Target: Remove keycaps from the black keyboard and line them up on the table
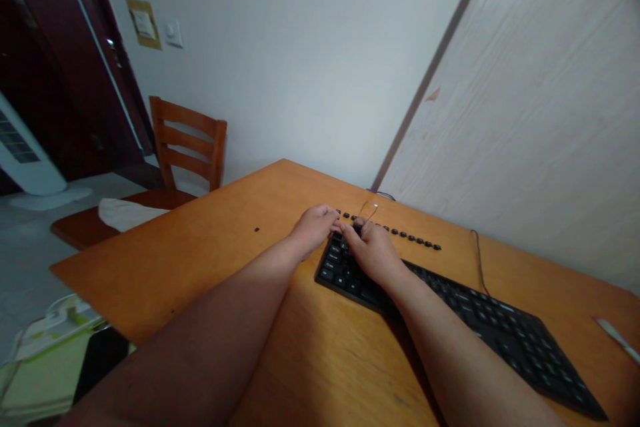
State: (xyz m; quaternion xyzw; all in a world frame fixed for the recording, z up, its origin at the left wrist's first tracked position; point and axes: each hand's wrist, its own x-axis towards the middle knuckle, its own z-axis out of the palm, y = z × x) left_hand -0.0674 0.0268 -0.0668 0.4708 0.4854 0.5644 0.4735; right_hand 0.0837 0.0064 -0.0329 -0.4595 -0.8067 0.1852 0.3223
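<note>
A black keyboard [465, 300] lies slantwise on the wooden table, some switches at its upper left end bare of caps. Over that end is my right hand [373, 247], closed around the dark handle of a wire keycap puller [370, 210]. Its thin wires point up and away from the keyboard. My left hand [317, 227] meets the right fingertips at the keyboard's left corner. Its fingers are pinched together, and whatever they hold is too small to name. Behind the hands runs a row of loose black keycaps [411, 238]. Another small dark piece [257, 229] lies apart on the left.
The keyboard cable [477, 253] runs toward the wall. At the right table edge lies a whitish, slim object [617, 339]. A wooden chair [190, 140] stands beyond the table's left edge. Papers and a dark item [103, 353] sit below at the lower left.
</note>
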